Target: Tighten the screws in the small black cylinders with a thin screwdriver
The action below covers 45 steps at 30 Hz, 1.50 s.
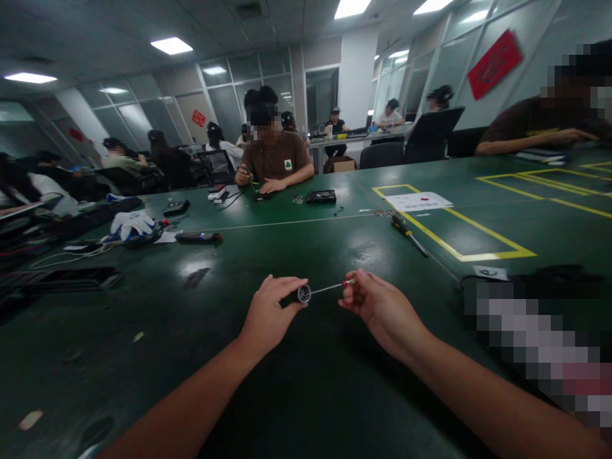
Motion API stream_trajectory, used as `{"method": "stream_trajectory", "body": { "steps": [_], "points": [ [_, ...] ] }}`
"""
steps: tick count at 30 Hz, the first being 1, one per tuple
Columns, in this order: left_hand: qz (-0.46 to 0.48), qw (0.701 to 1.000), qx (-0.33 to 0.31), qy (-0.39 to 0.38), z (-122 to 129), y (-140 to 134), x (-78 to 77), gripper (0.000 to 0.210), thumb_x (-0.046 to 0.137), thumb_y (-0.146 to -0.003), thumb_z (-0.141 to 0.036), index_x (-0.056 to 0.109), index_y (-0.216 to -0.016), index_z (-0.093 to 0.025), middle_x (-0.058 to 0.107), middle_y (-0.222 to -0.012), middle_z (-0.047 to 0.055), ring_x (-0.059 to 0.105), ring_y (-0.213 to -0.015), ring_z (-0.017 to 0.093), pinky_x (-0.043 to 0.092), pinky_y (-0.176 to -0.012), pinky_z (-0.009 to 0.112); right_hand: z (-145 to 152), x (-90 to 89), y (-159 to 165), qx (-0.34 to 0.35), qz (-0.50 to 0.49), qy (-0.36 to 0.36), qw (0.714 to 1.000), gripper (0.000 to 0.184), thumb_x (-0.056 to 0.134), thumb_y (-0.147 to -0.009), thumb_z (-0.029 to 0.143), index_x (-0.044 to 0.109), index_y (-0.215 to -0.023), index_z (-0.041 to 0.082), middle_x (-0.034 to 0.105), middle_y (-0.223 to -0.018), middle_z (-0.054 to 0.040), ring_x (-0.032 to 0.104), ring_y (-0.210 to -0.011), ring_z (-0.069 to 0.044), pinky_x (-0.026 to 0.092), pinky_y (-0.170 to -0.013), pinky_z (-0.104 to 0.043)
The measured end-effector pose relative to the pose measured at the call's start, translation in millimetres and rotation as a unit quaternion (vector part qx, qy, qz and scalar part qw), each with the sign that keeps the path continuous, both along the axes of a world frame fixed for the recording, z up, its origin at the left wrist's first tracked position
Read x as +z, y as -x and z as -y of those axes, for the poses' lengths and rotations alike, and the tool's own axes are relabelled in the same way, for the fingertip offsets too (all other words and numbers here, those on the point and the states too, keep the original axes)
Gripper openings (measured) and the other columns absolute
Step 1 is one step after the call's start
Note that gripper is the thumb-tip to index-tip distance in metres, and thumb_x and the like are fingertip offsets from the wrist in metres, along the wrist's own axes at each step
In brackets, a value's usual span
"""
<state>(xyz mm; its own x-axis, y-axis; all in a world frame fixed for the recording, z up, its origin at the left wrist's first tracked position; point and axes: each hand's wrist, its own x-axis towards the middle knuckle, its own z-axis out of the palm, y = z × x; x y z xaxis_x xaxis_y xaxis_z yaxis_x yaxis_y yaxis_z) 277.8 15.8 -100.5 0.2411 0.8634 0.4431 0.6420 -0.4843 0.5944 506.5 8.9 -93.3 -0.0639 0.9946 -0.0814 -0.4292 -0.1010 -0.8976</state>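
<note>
Over the green table, my left hand [272, 309] grips a small dark round part [304, 293] between thumb and fingers. Its round end, with a pale rim, faces right and toward me. My right hand [377, 306] pinches the red handle of a thin screwdriver [327, 289]. The metal shaft runs left from my fingers, and its tip reaches the round end of the part. Whether the tip sits on a screw is too small to make out.
A larger screwdriver [410, 234] lies beyond my right hand, near yellow tape outlines and a paper sheet [419, 201]. White gloves [131, 225] and a dark pen-shaped tool [198, 236] lie to the left. Across the table [268, 248] a person [275, 153] handles small parts.
</note>
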Motion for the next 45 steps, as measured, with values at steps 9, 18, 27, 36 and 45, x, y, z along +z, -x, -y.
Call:
{"method": "stream_trajectory", "body": {
  "steps": [9, 18, 27, 36, 45],
  "points": [
    [-0.003, 1.0, 0.006, 0.003, 1, -1, 1.7, 0.043, 0.08, -0.081, -0.013, 0.073, -0.119, -0.03, 0.074, -0.123, 0.003, 0.068, -0.115, 0.025, 0.031, -0.119, 0.063, 7, -1.3, 4, -0.06, 0.152, -0.136, 0.977, 0.028, 0.066, -0.093, 0.05, 0.07, -0.099, 0.023, 0.07, -0.088, -0.0028, 0.068, -0.08, -0.018, 0.057, -0.079, -0.035],
    [-0.007, 1.0, 0.01, 0.002, 1, -1, 3.1, 0.043, 0.079, -0.08, -0.012, 0.073, -0.119, -0.03, 0.074, -0.122, 0.003, 0.068, -0.116, 0.026, 0.033, -0.118, 0.063, 9, -2.6, 1, -0.031, 0.209, -0.162, 0.964, 0.026, 0.06, -0.098, 0.047, 0.068, -0.106, 0.024, 0.071, -0.095, -0.0027, 0.071, -0.088, -0.019, 0.056, -0.086, -0.036],
    [0.009, 1.0, -0.002, 0.011, 1, -2, 3.0, 0.043, 0.079, -0.08, -0.009, 0.073, -0.118, -0.029, 0.075, -0.121, 0.003, 0.068, -0.114, 0.024, 0.036, -0.118, 0.062, 12, 1.4, 4, -0.036, 0.224, -0.174, 0.958, 0.025, 0.059, -0.098, 0.046, 0.066, -0.104, 0.023, 0.072, -0.093, -0.0034, 0.071, -0.086, -0.019, 0.056, -0.083, -0.036],
    [0.015, 1.0, -0.004, 0.007, -1, -1, -2.2, 0.042, 0.079, -0.08, -0.008, 0.074, -0.117, -0.027, 0.075, -0.121, 0.002, 0.068, -0.115, 0.023, 0.049, -0.11, 0.049, 23, 10.2, 5, 0.001, 0.286, -0.226, 0.931, 0.018, 0.061, -0.096, 0.039, 0.067, -0.106, 0.025, 0.07, -0.088, -0.0022, 0.067, -0.08, -0.018, 0.054, -0.072, -0.031],
    [0.012, 1.0, -0.011, -0.013, 0, -2, -2.4, 0.04, 0.077, -0.081, -0.007, 0.074, -0.116, -0.027, 0.076, -0.118, 0.002, 0.069, -0.111, 0.022, 0.055, -0.101, 0.043, 22, 9.6, 7, -0.038, 0.235, -0.194, 0.952, 0.023, 0.064, -0.094, 0.045, 0.067, -0.104, 0.024, 0.073, -0.091, -0.0038, 0.071, -0.086, -0.021, 0.057, -0.08, -0.034]
  ]
}}
